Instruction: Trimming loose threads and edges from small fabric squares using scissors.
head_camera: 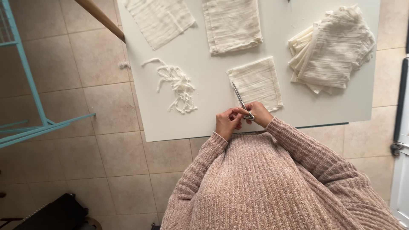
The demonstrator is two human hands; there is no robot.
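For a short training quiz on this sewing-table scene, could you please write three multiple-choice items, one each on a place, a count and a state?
1. Where do the loose fabric strips lie on the white table?
A. Left of the small folded cloth
B. On top of the stack
C. On the floor tiles

2. How many single cream cloths lie along the table's far edge, apart from the stack?
A. Five
B. Two
C. None

3. What is the state of the scissors?
A. Lying alone on the table
B. Hanging from the blue rack
C. Held in the hands, blades pointing away from the person

Answers: 1 A, the strips sit left of the small folded cloth. 2 B, one cloth and another lie there. 3 C, the right hand and left hand meet at the handles.
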